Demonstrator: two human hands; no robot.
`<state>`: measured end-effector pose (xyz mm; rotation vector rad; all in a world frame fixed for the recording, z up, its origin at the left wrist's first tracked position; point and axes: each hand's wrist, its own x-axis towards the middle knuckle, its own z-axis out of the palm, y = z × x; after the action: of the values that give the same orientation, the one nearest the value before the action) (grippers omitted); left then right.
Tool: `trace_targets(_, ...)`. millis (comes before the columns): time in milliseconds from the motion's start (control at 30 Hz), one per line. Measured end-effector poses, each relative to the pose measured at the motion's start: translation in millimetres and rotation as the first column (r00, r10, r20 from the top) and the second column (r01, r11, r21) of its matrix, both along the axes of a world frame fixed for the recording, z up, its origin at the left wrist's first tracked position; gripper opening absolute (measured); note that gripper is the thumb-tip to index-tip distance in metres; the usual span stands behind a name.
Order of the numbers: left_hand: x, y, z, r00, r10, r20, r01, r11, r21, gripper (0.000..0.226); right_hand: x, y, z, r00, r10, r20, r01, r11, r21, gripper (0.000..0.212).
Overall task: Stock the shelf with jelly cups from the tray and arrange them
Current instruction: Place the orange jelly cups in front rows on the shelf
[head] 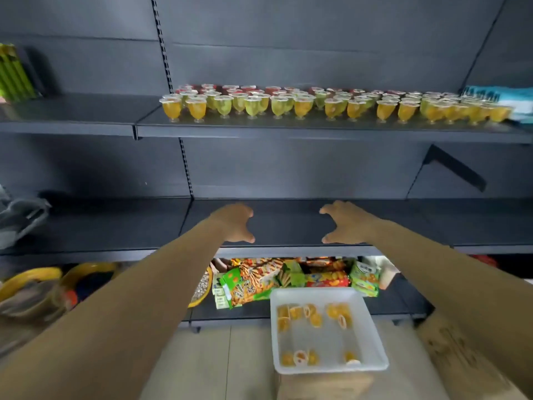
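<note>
Yellow and green jelly cups [317,103]: most already ranked on the upper shelf [288,128]. Well below it, the white tray [372,321] keeps roughly a dozen. Your left hand [236,222] and right hand [344,223]: spread, empty, hovering between.

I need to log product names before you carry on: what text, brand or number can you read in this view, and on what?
None can be read.
Snack packets on the bottom shelf: print too blurred.
Blue and white pack beside the jelly cups: dark marks, unreadable.
Cardboard box: faint print, illegible.
</note>
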<state>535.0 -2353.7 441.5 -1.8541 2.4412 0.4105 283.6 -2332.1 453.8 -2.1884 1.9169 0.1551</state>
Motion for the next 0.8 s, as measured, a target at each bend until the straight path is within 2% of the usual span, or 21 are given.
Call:
trace_targets(267, -64, 9, -123, 0.999, -0.052, -0.008, 0.053, 0.976, 0.213, 0.069, -63, 17, -111, 0.998, -0.068, 0.002, 0.067, 0.989, 0.129, 0.076)
trace_targets(433, -105, -3, -219, 0.999, -0.019, -0.027, 0.028, 0.915, 0.401, 0.071, -108, -1, -197, 0.995, -0.102, 0.007, 0.096, 0.958, 0.27, 0.072)
trace_targets(633, -168, -37, -344, 0.997, 0.075, -0.023, -0.048, 0.82, 0.571, 0.067, -175, -48, -316, 0.986, -0.146, 0.085, 0.086, 0.868, 0.489, 0.063)
trace_targets(800, -223, -58, -462, 0.983, 0.184, -0.021, -0.124, 0.735, 0.666, 0.063, -226, -84, -438, 0.973, -0.182, 0.141, 0.053, 0.774, 0.631, 0.058)
